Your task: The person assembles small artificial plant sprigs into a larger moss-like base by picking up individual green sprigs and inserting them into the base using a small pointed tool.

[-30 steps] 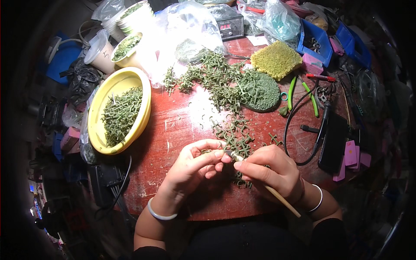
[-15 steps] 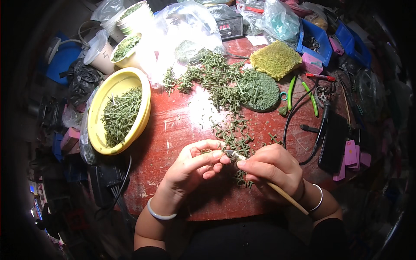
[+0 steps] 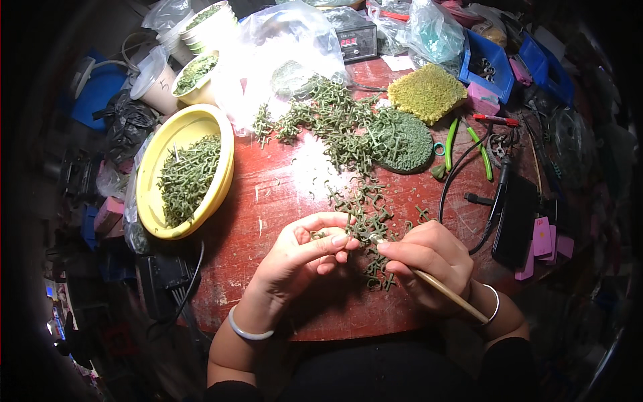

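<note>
My left hand (image 3: pixel 301 251) is closed in a pinch over the red table (image 3: pixel 268 201), a small green hook-shaped piece (image 3: pixel 349 222) between thumb and fingertips. Opposite it, my right hand (image 3: pixel 432 258) grips a slim wooden-handled tool (image 3: pixel 450 293); the handle slants back toward my wrist, and the small pale tip lies just short of the left fingertips. Beneath and between both hands runs a trail of similar green pieces (image 3: pixel 365 201), leading up to a larger heap (image 3: pixel 335 120). At left, a yellow basin (image 3: pixel 226 134) holds many more.
Right of the heap lie a round green textured pad (image 3: pixel 414 144), a yellow sponge-like block (image 3: pixel 429 92) and green-handled pliers (image 3: pixel 449 144). A black cable (image 3: pixel 443 194) curves beside a dark phone-like slab (image 3: pixel 516 224). Blue bins (image 3: pixel 492 57), plastic bags (image 3: pixel 288 33) and white tubs (image 3: pixel 157 84) crowd the back.
My right hand has drawn slightly right, pulling the tool's tip away from the piece in my left hand. The left hand has hardly moved.
</note>
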Motion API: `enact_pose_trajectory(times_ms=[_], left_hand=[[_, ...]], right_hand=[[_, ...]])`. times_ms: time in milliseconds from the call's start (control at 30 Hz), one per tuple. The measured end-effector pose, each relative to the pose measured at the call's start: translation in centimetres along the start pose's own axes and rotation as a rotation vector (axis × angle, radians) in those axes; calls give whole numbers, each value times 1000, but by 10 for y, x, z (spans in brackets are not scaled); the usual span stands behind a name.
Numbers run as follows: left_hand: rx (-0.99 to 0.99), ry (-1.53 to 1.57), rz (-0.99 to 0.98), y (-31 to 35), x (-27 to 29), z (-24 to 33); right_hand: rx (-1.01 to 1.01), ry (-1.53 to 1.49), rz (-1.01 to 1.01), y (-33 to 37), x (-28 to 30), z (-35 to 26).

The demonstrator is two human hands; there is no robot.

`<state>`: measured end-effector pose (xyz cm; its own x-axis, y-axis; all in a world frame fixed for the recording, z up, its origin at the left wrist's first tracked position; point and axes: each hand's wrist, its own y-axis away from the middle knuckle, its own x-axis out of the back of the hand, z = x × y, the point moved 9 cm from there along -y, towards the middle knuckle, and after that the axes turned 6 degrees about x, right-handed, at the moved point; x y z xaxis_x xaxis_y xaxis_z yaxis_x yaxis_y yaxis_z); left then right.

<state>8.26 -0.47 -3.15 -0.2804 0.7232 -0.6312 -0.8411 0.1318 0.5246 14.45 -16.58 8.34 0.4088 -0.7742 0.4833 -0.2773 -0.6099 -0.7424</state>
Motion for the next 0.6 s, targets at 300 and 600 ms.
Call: enact_pose_trajectory(times_ms=[300,600], left_hand=[[6,-10,8,-1,1,-1],[2,-29,63,-2,2,-1]], right_hand=[[28,22,-29,1,-6,-1],[6,19,-56,2,-8,0]])
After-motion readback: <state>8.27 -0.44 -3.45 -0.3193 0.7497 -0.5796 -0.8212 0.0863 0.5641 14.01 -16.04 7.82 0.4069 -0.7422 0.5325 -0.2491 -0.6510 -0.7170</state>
